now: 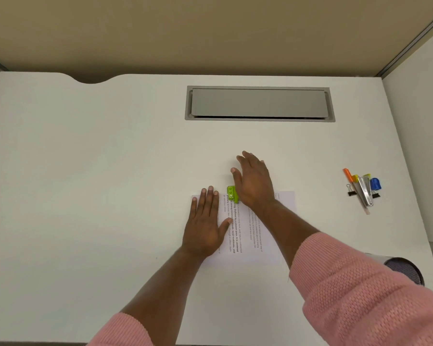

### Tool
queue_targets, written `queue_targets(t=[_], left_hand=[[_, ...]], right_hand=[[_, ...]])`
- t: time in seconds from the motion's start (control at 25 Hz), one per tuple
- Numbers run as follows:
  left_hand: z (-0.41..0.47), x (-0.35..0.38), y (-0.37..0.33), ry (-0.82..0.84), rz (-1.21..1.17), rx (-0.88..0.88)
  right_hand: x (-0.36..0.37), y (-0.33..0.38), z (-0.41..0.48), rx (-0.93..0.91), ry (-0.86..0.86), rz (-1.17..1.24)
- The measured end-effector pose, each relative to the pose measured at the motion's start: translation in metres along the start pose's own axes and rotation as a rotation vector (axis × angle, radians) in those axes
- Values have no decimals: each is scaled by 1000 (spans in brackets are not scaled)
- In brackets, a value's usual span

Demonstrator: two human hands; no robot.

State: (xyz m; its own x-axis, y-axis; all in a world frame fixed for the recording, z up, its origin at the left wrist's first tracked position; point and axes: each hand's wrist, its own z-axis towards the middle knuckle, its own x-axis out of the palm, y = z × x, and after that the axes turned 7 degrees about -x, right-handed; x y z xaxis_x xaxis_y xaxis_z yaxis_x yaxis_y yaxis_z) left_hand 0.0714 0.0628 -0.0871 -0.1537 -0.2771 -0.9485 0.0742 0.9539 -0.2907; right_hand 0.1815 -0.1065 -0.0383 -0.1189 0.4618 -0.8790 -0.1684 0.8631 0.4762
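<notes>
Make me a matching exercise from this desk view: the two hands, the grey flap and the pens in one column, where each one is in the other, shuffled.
Things:
1. left hand
2. right hand
3. grey flap
4. pens

Places:
A. in a small pile at the far right of the desk
B. flat on the near left part of the printed sheet
C. at the sheet's far edge, right beside the green clip
D. set into the desk top at the back

Pairs: 1-B, 2-C, 3-D, 4-A
</notes>
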Motion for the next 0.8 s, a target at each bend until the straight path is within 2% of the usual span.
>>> queue_targets(t=[0.28,0.8], left_hand=[[5,5,-1,-6,-2,-32],[8,13,0,-10,1,-45]], right_hand=[[7,-1,31,-51,18,-65],[23,-9,36,-76,65,-221]])
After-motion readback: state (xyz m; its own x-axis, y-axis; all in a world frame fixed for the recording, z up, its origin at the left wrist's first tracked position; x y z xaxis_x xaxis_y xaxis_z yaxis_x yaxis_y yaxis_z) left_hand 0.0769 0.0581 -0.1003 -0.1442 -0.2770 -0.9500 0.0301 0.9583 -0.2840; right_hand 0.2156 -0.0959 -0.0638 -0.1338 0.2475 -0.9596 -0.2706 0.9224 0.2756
